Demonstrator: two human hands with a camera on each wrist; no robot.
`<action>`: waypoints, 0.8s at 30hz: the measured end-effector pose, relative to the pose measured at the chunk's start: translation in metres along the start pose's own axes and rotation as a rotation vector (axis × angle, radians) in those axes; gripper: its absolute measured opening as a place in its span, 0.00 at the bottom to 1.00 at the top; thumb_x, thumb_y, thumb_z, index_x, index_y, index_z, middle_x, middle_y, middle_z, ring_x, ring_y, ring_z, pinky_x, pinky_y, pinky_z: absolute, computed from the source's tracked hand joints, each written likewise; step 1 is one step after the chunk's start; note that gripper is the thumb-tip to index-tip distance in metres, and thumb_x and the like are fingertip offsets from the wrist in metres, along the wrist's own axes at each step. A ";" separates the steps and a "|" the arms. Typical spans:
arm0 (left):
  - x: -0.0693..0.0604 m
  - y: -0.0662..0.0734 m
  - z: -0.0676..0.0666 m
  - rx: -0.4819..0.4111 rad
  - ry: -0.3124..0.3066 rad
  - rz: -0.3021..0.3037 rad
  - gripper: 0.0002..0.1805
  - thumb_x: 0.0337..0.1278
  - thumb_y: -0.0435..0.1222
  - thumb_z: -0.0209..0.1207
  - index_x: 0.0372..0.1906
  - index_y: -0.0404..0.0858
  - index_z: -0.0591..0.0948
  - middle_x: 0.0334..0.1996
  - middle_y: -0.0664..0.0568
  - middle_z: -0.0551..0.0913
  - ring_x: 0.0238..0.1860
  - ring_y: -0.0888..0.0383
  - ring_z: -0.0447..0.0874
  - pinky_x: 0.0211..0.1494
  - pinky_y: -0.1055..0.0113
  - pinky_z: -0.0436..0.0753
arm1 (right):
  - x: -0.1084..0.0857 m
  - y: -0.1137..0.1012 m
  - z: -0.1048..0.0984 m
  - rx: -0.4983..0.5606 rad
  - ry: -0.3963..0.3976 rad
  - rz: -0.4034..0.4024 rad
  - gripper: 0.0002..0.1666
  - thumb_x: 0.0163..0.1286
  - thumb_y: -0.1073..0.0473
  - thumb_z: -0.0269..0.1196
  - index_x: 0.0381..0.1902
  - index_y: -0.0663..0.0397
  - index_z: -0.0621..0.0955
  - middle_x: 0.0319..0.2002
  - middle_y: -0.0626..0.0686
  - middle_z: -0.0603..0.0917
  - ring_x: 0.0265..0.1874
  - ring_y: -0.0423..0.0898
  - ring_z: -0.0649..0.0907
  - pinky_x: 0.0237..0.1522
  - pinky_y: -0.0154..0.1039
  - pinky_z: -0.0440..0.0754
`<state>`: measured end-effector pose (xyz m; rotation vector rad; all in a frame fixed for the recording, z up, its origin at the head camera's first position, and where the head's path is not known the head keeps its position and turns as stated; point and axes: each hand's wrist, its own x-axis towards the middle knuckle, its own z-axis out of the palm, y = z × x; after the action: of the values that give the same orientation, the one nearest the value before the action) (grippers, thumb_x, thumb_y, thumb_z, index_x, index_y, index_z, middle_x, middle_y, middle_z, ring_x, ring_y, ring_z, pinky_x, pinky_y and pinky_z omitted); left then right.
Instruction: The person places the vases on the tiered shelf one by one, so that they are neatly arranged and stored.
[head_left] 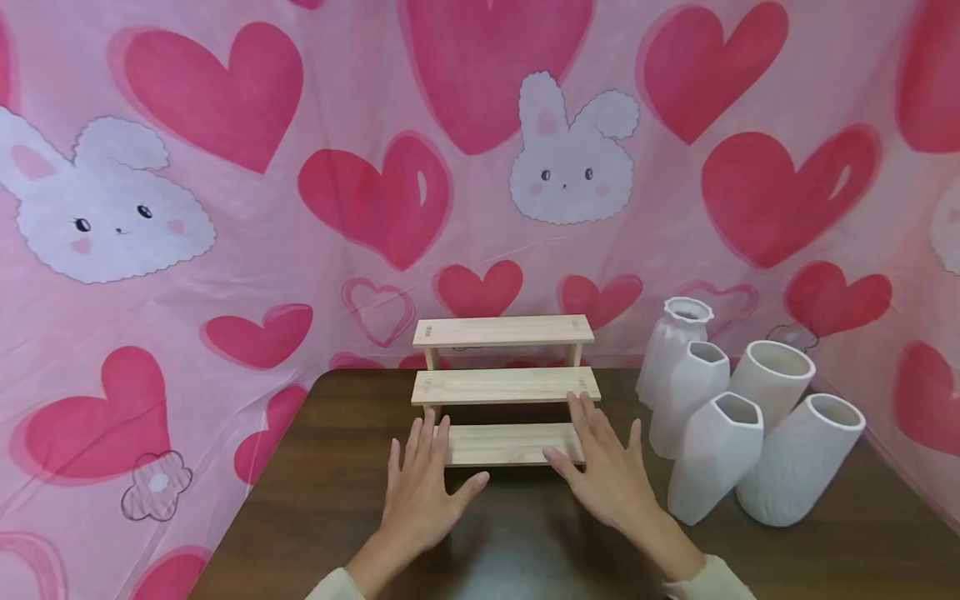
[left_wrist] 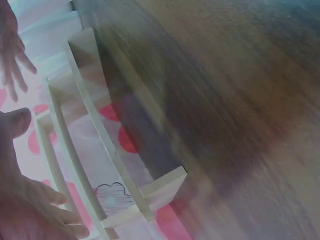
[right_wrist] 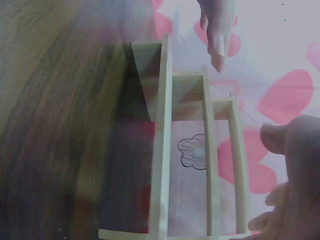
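A three-tier wooden stand (head_left: 491, 386) is standing on a dark brown table (head_left: 300, 517), its pale boards climbing backward like stairs, presumably so that no tier is hiding the one behind. Two bare hands are framing the stand from its front side, seemingly to bring both ends within equal reach. At its left end, the left hand (head_left: 422, 497) is extending its fingers forward, with the thumb spreading away. At its right end, the right hand (head_left: 611, 477) is spreading its fingers and thumb likewise, fingertips overlapping the middle board (head_left: 502, 386) from the head view. Neither hand is pinching anything; whether the fingertips are touching wood, I cannot tell. Right of the stand, five white vases (head_left: 712, 462) are clustering, probably set aside so that the arms are not knocking them. Behind the stand, a pink cloth (head_left: 360, 242) is hanging, showing hearts and rabbits, likely serving as a backdrop
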<state>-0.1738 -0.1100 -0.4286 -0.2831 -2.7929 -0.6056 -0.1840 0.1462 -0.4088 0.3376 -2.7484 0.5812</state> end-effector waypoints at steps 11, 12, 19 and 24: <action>0.003 -0.009 -0.006 -0.066 0.060 -0.078 0.52 0.46 0.62 0.65 0.72 0.37 0.62 0.71 0.41 0.59 0.72 0.41 0.51 0.73 0.39 0.47 | 0.007 0.008 -0.025 0.039 0.114 -0.002 0.50 0.66 0.34 0.58 0.76 0.51 0.54 0.71 0.64 0.61 0.67 0.64 0.65 0.67 0.72 0.49; 0.003 -0.010 -0.006 -0.074 0.061 -0.084 0.52 0.46 0.61 0.66 0.72 0.37 0.62 0.71 0.41 0.60 0.72 0.41 0.52 0.73 0.38 0.48 | 0.008 0.009 -0.027 0.045 0.124 -0.005 0.50 0.66 0.35 0.59 0.76 0.52 0.54 0.71 0.65 0.62 0.67 0.64 0.64 0.68 0.71 0.49; 0.000 -0.017 -0.006 -0.121 0.087 -0.104 0.49 0.44 0.57 0.70 0.69 0.35 0.65 0.68 0.38 0.64 0.68 0.38 0.58 0.69 0.36 0.58 | 0.015 0.021 -0.049 0.109 0.311 -0.107 0.41 0.61 0.53 0.69 0.68 0.62 0.67 0.62 0.68 0.71 0.60 0.68 0.70 0.62 0.68 0.65; -0.002 -0.023 -0.004 -0.189 0.075 -0.165 0.49 0.45 0.54 0.71 0.69 0.35 0.65 0.68 0.38 0.64 0.68 0.39 0.60 0.62 0.35 0.69 | 0.015 0.021 -0.069 0.143 0.412 -0.211 0.39 0.55 0.61 0.72 0.64 0.64 0.71 0.59 0.67 0.74 0.58 0.65 0.72 0.60 0.66 0.68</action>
<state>-0.1769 -0.1327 -0.4340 -0.0640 -2.7078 -0.9014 -0.1870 0.1913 -0.3511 0.4755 -2.2516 0.7032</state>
